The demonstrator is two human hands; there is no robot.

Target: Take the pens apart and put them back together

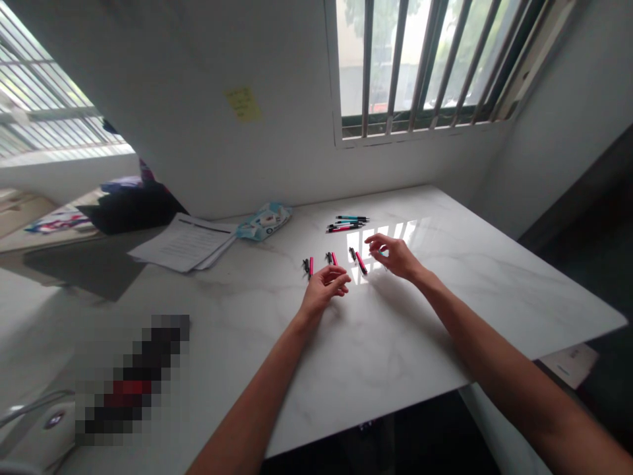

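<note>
Three short pink-and-black pens lie side by side on the white marble table (376,343): one (310,266) at the left, one (331,258) in the middle, one (360,261) at the right. My left hand (324,288) rests just below the middle pen, fingers curled, holding nothing that I can see. To the right of the third pen hovers my right hand (395,256), and something small and teal shows between its fingertips. Farther back lies a small bunch of teal and pink pens (347,223).
A stack of papers (185,244) and a blue wipes packet (264,221) lie at the back left. A dark bag (129,206) sits behind them. A white mouse (47,429) is at the near left corner. The table's right edge drops off near a wall.
</note>
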